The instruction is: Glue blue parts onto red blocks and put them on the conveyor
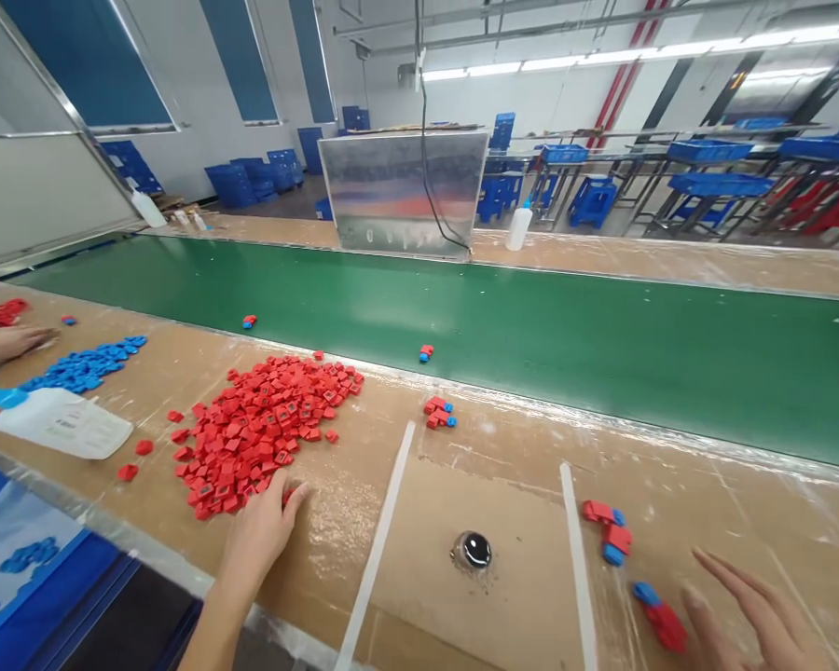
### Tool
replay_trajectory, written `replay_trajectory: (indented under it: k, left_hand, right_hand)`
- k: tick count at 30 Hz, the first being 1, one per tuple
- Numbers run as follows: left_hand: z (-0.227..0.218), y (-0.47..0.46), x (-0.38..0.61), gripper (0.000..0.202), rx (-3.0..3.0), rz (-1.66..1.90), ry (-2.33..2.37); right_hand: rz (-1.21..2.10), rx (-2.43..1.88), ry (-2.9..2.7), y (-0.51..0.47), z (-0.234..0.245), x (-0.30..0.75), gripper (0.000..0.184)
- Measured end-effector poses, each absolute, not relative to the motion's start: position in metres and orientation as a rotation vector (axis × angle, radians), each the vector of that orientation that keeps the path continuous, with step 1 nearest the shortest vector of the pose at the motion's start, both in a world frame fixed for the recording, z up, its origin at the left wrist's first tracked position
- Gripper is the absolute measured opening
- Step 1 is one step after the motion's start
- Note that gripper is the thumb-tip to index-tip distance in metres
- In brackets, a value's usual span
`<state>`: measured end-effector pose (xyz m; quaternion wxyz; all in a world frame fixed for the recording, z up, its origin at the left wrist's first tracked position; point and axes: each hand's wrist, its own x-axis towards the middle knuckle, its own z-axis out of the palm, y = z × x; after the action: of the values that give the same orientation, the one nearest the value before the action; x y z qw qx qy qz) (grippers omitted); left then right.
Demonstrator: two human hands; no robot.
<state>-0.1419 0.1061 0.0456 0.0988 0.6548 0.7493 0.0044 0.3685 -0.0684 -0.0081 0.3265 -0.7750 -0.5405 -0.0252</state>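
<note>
My left hand [262, 527] is at the near edge of a heap of small red plastic blocks [272, 419], its thumb and forefinger closed around one red block [288, 494], which is partly hidden. My right hand [755, 615] is at the lower right, fingers stretched apart and holding nothing. Just left of it lies a red block with a blue piece attached [661, 617]. Farther left are more red-and-blue pieces [615, 540]. Between my hands, a shiny dark round knob [474, 550] sits on a cardboard sheet [419, 596] bordered by white tape strips.
Beyond the table edge runs a green conveyor belt [601, 345], bearing a red-and-blue piece [426, 353]. A white squeeze bottle [62, 422] lies by a blue pile [88, 366] on the left. Another person's hand [10, 343] is at the far left. A metal box [405, 191] stands behind the belt.
</note>
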Motion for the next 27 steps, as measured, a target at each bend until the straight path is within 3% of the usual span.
replay_trajectory:
  k: [7, 14, 21, 27]
  left_hand:
    - [0.043, 0.116, -0.137, 0.029, 1.780, 0.089, 2.066]
    - [0.039, 0.110, -0.139, 0.031, 1.616, 0.282, 1.880]
    - [0.047, 0.107, -0.145, 0.022, 1.414, 0.327, 1.614]
    - [0.052, 0.106, -0.137, 0.009, 1.742, 0.293, 1.535]
  right_hand:
    - [0.302, -1.783, -1.779, 0.137, 0.043, 0.323, 0.046]
    - [0.399, -1.896, -1.977, 0.317, 0.015, 0.228, 0.052]
    - [0.330, -2.056, -1.986, 0.322, 0.013, 0.214, 0.024]
    - [0.249, -1.987, -2.001, 0.216, 0.060, 0.257, 0.030]
